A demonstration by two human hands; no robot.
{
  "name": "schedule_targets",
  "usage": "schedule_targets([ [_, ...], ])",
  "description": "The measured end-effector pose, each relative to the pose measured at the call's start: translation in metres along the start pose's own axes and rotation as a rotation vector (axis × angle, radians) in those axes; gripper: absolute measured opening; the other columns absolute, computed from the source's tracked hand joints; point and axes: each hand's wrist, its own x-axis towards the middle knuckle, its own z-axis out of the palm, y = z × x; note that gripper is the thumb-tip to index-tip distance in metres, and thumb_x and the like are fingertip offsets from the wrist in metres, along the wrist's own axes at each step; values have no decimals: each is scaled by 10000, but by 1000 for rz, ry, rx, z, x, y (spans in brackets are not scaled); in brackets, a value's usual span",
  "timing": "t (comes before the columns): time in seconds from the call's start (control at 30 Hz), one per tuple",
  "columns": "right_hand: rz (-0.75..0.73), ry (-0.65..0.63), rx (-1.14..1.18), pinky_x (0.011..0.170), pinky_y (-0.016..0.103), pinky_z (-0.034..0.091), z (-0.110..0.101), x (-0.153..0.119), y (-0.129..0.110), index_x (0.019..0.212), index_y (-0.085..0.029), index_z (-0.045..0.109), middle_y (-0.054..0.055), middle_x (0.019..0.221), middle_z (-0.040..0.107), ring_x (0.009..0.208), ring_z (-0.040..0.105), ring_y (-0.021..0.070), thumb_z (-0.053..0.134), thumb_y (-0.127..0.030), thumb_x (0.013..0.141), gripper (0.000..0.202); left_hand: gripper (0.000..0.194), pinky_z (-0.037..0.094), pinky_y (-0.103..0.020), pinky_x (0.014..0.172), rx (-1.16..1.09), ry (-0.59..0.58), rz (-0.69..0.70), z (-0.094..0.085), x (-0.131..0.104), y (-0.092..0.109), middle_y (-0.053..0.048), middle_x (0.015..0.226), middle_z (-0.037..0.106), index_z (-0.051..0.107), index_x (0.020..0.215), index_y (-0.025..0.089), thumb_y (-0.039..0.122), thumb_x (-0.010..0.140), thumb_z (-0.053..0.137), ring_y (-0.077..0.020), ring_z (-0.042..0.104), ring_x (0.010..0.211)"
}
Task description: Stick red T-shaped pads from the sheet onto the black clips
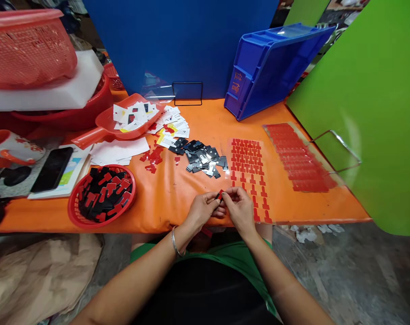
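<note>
Between my two hands is a small black plate with a red sticker (220, 195), held just above the table's front edge. My left hand (202, 208) pinches it from the left, a bangle on that wrist. My right hand (239, 207) closes on its upper right side, fingertips at the red part. Fingers cover most of the piece. Partly behind my right hand lies a clear sheet of red T-shaped stickers (247, 158), with gaps in its lower rows. Left of that sheet is a loose pile of black plates (205, 158).
At the left, a red basket (132, 198) holds black pieces with red stickers. Behind it are a phone (52, 169), a red dustpan (103, 133) with paper scraps, and red scraps (152, 158). A blue crate (249, 76) and another red sticker sheet (298, 158) are to the right.
</note>
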Motion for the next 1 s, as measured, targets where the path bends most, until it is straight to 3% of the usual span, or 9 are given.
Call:
schedule_targets([
  [0.17, 25, 5, 151, 529, 264, 488, -4, 4, -2, 1004, -207, 522, -3, 768, 606, 562, 572, 135, 732, -493, 653, 499, 157, 543, -220, 564, -33, 23, 14, 0, 0, -4, -34, 687, 676, 661, 911, 98, 170, 775, 633, -97, 628, 516],
  [0.33, -19, -188, -61, 519, 270, 439, -13, 12, -5, 654, -187, 621, 14, 585, 591, 544, 534, 157, 657, -554, 702, 372, 135, 525, -227, 519, -16, 18, 10, 0, 2, -9, -33, 669, 660, 659, 890, 98, 140, 789, 580, -84, 589, 453],
  [0.43, 46, -167, -90, 421, 252, 359, -15, 11, -6, 628, -188, 602, -7, 510, 524, 444, 444, 130, 590, -596, 743, 424, 114, 523, -228, 541, 2, 26, 25, -1, -4, -2, -34, 675, 658, 658, 853, 105, 148, 782, 580, -93, 600, 484],
  [0.5, 120, -149, -55, 374, 249, 318, -14, 9, -5, 674, -185, 601, -14, 508, 508, 392, 404, 118, 562, -621, 755, 445, 135, 524, -228, 566, 57, 54, 110, -8, -16, 12, -40, 715, 666, 666, 871, 114, 173, 780, 585, -107, 619, 532],
  [0.6, 107, -148, -50, 374, 253, 327, -11, 4, 0, 743, -183, 607, -12, 545, 522, 391, 413, 122, 545, -613, 775, 435, 239, 526, -249, 597, 251, 182, 304, -35, -44, 47, -65, 834, 678, 682, 977, 131, 237, 815, 542, -132, 634, 597],
  [0.77, -204, -119, -210, 589, 275, 451, -5, -1, 1, 733, -186, 602, 33, 694, 614, 636, 566, 175, 529, -484, 831, 322, 265, 476, -300, 857, 795, 653, 687, -120, -96, 99, -64, 1014, 674, 704, 998, 202, 311, 849, 514, -200, 619, 950],
  [0.83, -280, -137, -268, 615, 276, 456, -3, -3, -2, 752, -184, 601, 41, 731, 624, 661, 573, 173, 517, -431, 846, 277, 265, 460, -338, 879, 951, 892, 695, -153, -110, 106, -42, 1019, 671, 700, 1004, 232, 337, 850, 512, -210, 617, 931],
  [0.9, -346, -158, -330, 615, 275, 451, -2, -3, -7, 767, -185, 599, 44, 750, 619, 658, 563, 166, 503, -378, 861, 235, 275, 462, -369, 864, 1092, 1036, 643, -177, -119, 105, -48, 973, 669, 699, 1006, 234, 346, 850, 502, -226, 611, 896],
  [1.0, -444, -150, -416, 642, 283, 447, 3, 6, -16, 777, -189, 607, 54, 786, 621, 701, 562, 173, 492, -317, 871, 196, 279, 438, -412, 897, 1246, 1146, 716, -188, -123, 98, -85, 956, 651, 696, 998, 197, 335, 842, 509, -259, 585, 941],
])
